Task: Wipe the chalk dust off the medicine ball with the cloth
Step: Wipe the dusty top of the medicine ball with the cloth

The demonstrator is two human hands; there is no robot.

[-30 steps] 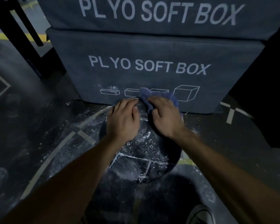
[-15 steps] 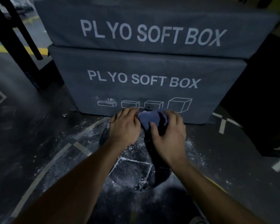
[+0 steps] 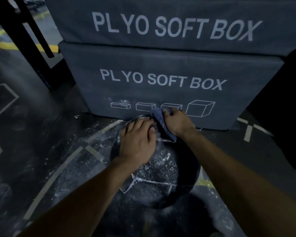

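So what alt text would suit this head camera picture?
A person's right hand grips a blue cloth on a dark, chalk-dusted ball, the left hand resting flat on it. Two grey boxes stand stacked behind.

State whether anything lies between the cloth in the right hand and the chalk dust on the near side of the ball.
Nothing visible blocks it. The right hand grips the cloth at the medicine ball's far top; the left hand rests beside it, left of the path.
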